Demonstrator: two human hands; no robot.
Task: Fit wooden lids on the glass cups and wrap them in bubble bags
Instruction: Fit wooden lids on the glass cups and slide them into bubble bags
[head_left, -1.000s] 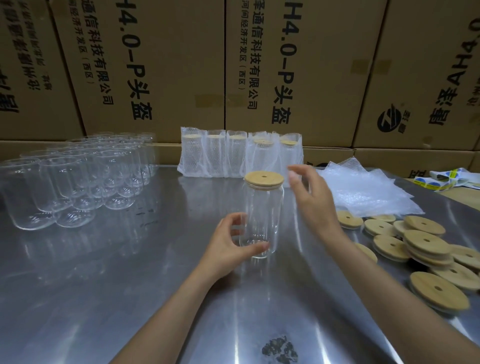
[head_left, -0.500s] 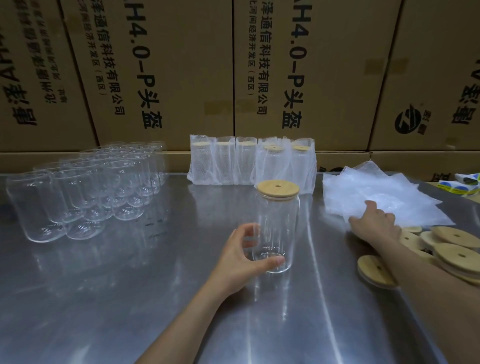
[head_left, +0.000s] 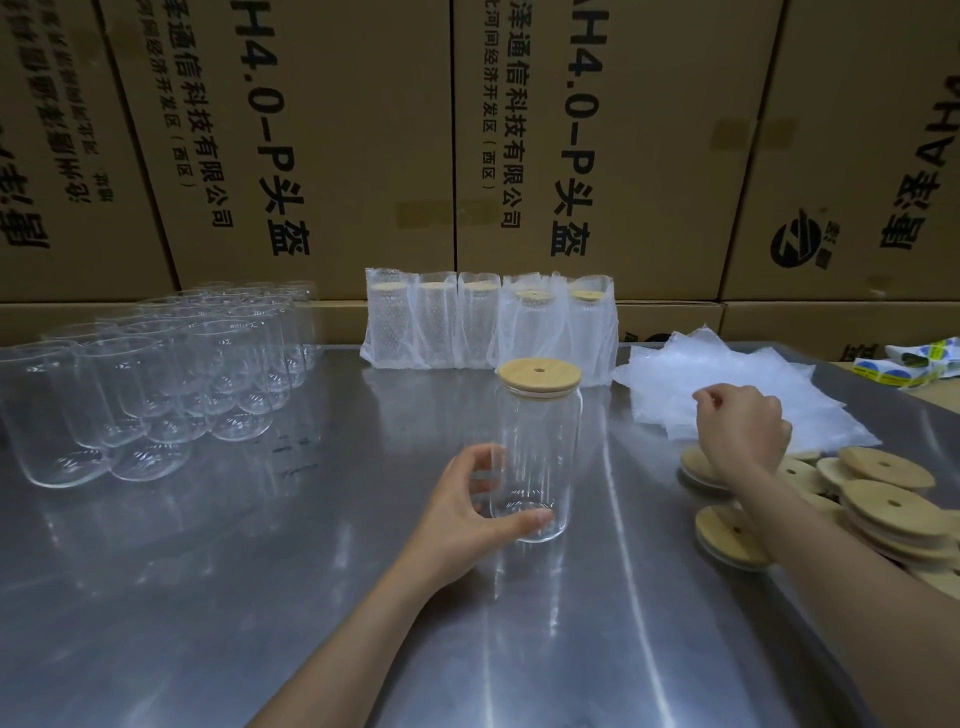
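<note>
Centre of frame: one glass cup upright on the steel table, wooden lid seated flat on its mouth, small hole visible in the lid top.

Left hand at the cup's lower half, thumb and fingers curled round the base from the left side, glass gripped near the bottom.

Right hand at right of centre, over the near edge of the bubble bags, fingers curled under, knuckles up. Fingertips hidden; cannot tell whether a bag is pinched or only touched.

Bubble bags: loose white pile, flat, right of centre toward the back of the table.

Lower right: spare wooden lids scattered and stacked, some overlapping, directly under and beyond the right forearm.

Back centre, against the boxes: row of five wrapped cups standing upright, touching one another, lids showing through the bag tops.

Left of frame: cluster of bare glass cups packed in rows, no lids on them.

Background, full width: cardboard cartons stacked, black printed lettering on their faces.

Far right edge: strip of printed labels, blue and yellow, lying beside the bag pile.
</note>
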